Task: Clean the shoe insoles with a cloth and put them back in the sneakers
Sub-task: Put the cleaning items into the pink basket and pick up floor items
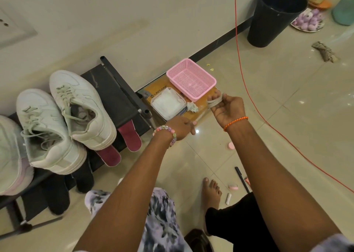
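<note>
My right hand (229, 106) grips a pale twisted cloth (215, 100) that wraps round its fingers, beside the pink basket. The cloth runs down-left to my left hand (182, 126), whose curled fingers hold its other end low over the floor. Two maroon insoles (130, 136) (109, 156) lie on the black shoe rack (113, 90), poking out past the heels of two pale green sneakers (80, 108) (47, 133). Both hands are to the right of the rack, away from the insoles and sneakers.
A pink mesh basket (191, 79), a white tub of wipes (168, 103) and a crumpled white wad (192, 107) sit on an orange box (153, 90). A black bin (275, 16) stands by the wall. A red cable (249, 90), a pen (242, 179) and small caps lie on the tiled floor near my bare foot (210, 192).
</note>
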